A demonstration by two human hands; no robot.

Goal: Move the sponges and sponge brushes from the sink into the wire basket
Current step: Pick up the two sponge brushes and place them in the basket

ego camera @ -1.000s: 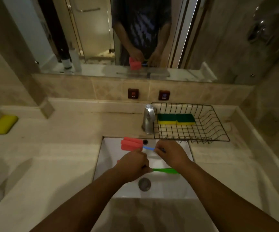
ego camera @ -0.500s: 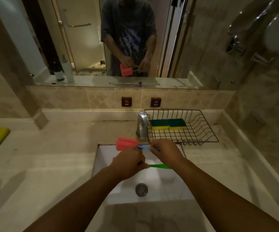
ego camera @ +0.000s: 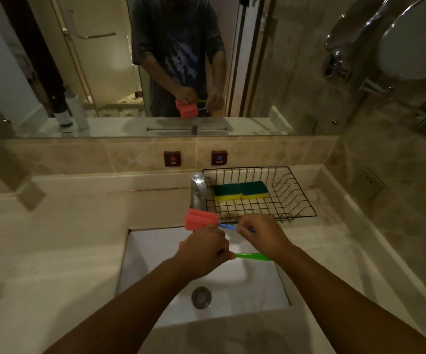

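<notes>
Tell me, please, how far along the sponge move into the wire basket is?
Done: two green-and-yellow sponges lie in the wire basket. In hand: the left hand and right hand hold the blue-handled sponge brush and green-handled sponge brush above the sink. Left: both brushes.

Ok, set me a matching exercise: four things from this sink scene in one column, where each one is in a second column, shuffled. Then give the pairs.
Things:
1. two green-and-yellow sponges
2. blue-handled sponge brush
3. green-handled sponge brush
4. drain

Places:
A. in the sink floor
B. held between both hands
C. in the wire basket
D. in the left hand, above the basin

Pairs: 1-C, 2-B, 3-D, 4-A
</notes>
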